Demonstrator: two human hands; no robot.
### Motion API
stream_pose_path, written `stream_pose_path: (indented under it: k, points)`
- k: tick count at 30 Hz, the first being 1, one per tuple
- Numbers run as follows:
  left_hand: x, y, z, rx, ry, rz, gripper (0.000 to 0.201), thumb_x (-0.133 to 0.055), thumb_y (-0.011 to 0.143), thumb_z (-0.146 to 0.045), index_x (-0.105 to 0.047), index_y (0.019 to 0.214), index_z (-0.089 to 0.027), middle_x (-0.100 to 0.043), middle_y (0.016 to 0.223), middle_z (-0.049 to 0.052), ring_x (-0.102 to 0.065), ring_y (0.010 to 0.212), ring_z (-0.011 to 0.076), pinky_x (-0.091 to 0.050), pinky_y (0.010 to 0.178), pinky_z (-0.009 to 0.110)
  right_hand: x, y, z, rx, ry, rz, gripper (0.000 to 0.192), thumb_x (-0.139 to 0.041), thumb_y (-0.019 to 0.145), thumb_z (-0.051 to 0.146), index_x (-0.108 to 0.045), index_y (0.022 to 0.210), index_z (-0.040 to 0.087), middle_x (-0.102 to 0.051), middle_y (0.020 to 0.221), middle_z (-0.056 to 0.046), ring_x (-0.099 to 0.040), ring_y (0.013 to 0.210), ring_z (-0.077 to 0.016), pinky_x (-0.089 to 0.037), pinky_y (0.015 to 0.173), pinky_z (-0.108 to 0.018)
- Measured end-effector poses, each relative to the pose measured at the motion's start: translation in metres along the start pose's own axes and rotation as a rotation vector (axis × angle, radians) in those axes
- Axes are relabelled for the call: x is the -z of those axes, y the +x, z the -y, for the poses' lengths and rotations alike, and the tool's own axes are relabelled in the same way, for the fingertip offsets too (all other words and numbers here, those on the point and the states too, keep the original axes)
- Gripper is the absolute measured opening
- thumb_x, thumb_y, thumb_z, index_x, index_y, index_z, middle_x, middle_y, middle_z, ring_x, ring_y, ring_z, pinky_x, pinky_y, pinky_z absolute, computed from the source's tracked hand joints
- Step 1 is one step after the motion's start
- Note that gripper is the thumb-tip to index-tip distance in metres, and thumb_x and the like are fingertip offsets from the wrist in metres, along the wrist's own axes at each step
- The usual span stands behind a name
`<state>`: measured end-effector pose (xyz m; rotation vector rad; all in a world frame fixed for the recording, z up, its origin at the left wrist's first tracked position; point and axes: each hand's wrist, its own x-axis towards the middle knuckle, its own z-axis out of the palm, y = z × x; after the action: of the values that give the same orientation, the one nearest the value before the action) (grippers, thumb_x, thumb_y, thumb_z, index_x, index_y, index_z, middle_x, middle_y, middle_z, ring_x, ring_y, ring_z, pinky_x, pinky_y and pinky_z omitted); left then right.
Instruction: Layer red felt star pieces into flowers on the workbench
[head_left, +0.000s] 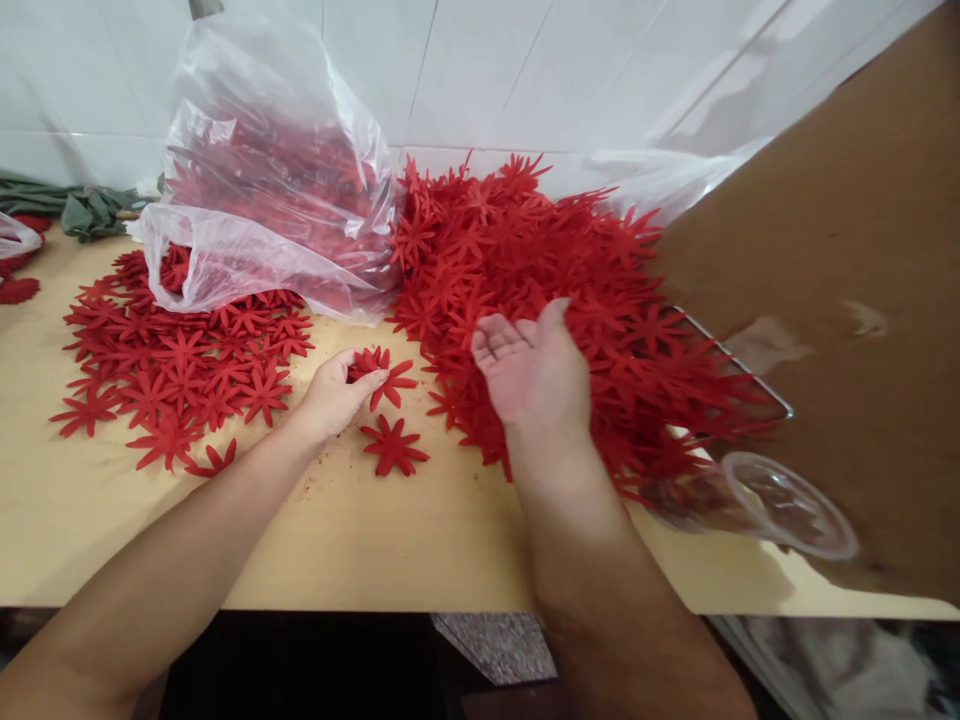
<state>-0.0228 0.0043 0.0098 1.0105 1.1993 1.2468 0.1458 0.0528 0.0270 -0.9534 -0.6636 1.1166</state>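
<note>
My left hand pinches a red flower-shaped cutout between thumb and fingers, just above the table. Below it a single red cutout lies flat on the wood. My right hand is turned palm up with its fingers spread and holds nothing; it hovers at the front of a large heap of red cutouts. Left of my left hand spreads a flatter pile of similar red cutouts.
A clear plastic bag full of red pieces stands against the tiled wall. At right lean a brown board and a tipped clear plastic cup. Green material lies at the far left of the wooden table.
</note>
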Motion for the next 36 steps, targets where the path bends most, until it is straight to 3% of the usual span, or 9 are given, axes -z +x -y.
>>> stream_pose_path:
  k: [3, 6, 9, 12, 17, 22, 27, 33, 36]
  points:
    - [-0.001, -0.001, 0.000, -0.009, -0.002, 0.017, 0.011, -0.062, 0.065, -0.016, -0.054, 0.072, -0.015, -0.056, 0.066, -0.003, -0.049, 0.061, 0.0068, -0.039, 0.064, 0.022, -0.008, -0.011, -0.011, 0.070, -0.161, 0.176, 0.038, -0.046, 0.074, 0.057, -0.051, 0.082, 0.021, -0.055, 0.087, -0.006, -0.058, 0.081, -0.0144, -0.051, 0.066, -0.030]
    - [-0.001, -0.001, 0.001, -0.010, -0.034, 0.061, 0.013, -0.062, 0.064, -0.017, -0.054, 0.074, -0.015, -0.056, 0.068, -0.003, -0.049, 0.061, 0.0066, -0.039, 0.064, 0.021, -0.018, -0.031, -0.017, 0.131, -0.386, 0.322, 0.037, -0.063, 0.064, 0.049, -0.055, 0.085, 0.020, -0.057, 0.085, -0.004, -0.057, 0.073, -0.0127, -0.049, 0.061, -0.027]
    - [-0.001, 0.000, 0.002, -0.041, -0.057, 0.062, 0.015, -0.063, 0.062, -0.016, -0.053, 0.074, -0.015, -0.057, 0.069, -0.004, -0.050, 0.064, 0.0067, -0.040, 0.066, 0.021, -0.023, -0.044, -0.021, 0.118, -0.620, 0.542, 0.033, -0.070, 0.059, 0.037, -0.059, 0.082, 0.017, -0.061, 0.081, -0.004, -0.056, 0.067, -0.0121, -0.048, 0.060, -0.027]
    - [-0.001, 0.000, 0.003, -0.045, -0.084, 0.042, 0.014, -0.062, 0.064, -0.019, -0.053, 0.075, -0.015, -0.058, 0.072, -0.003, -0.050, 0.064, 0.0069, -0.040, 0.068, 0.022, -0.023, -0.045, -0.025, 0.051, -0.640, 0.671, 0.023, -0.066, 0.065, 0.028, -0.060, 0.083, 0.016, -0.064, 0.079, -0.004, -0.059, 0.069, -0.0130, -0.049, 0.067, -0.030]
    - [0.001, 0.000, 0.002, 0.000, -0.063, 0.068, 0.011, -0.056, 0.074, -0.024, -0.050, 0.071, -0.016, -0.048, 0.054, -0.005, -0.040, 0.047, 0.0049, -0.033, 0.050, 0.020, -0.020, -0.036, -0.032, -0.034, -0.529, 0.663, 0.020, -0.064, 0.063, 0.023, -0.060, 0.081, 0.015, -0.065, 0.076, -0.003, -0.059, 0.067, -0.0123, -0.049, 0.068, -0.029]
    - [0.002, -0.003, -0.001, 0.005, -0.043, 0.116, 0.014, -0.061, 0.070, -0.022, -0.050, 0.075, -0.015, -0.049, 0.058, -0.006, -0.039, 0.045, 0.0027, -0.030, 0.045, 0.018, -0.019, -0.034, -0.035, 0.073, -0.525, 0.549, 0.016, -0.061, 0.067, 0.032, -0.055, 0.067, 0.017, -0.053, 0.058, 0.004, -0.047, 0.053, -0.0075, -0.039, 0.053, -0.023]
    - [0.001, -0.003, -0.001, 0.049, -0.068, 0.127, 0.009, -0.057, 0.071, -0.016, -0.049, 0.076, -0.015, -0.048, 0.056, -0.007, -0.036, 0.041, 0.0019, -0.029, 0.044, 0.018, -0.017, -0.033, -0.031, 0.142, -0.492, 0.470, 0.032, -0.055, 0.073, 0.042, -0.044, 0.055, 0.018, -0.038, 0.049, 0.006, -0.034, 0.046, -0.0058, -0.030, 0.045, -0.021]
    - [0.004, 0.001, 0.006, 0.024, -0.036, 0.081, 0.011, -0.058, 0.071, -0.022, -0.049, 0.074, -0.016, -0.044, 0.052, -0.007, -0.037, 0.043, 0.0032, -0.030, 0.045, 0.018, -0.018, -0.027, -0.028, 0.135, -0.434, 0.355, 0.026, -0.062, 0.066, 0.044, -0.058, 0.067, 0.018, -0.052, 0.055, 0.003, -0.045, 0.050, -0.0083, -0.038, 0.048, -0.022]
    - [0.004, 0.001, 0.006, 0.027, -0.044, 0.056, 0.010, -0.057, 0.072, -0.022, -0.049, 0.072, -0.016, -0.044, 0.051, -0.007, -0.037, 0.043, 0.0031, -0.031, 0.045, 0.018, -0.018, -0.026, -0.028, 0.117, -0.421, 0.344, 0.024, -0.063, 0.065, 0.041, -0.058, 0.066, 0.018, -0.054, 0.056, 0.003, -0.046, 0.050, -0.0083, -0.039, 0.049, -0.023]
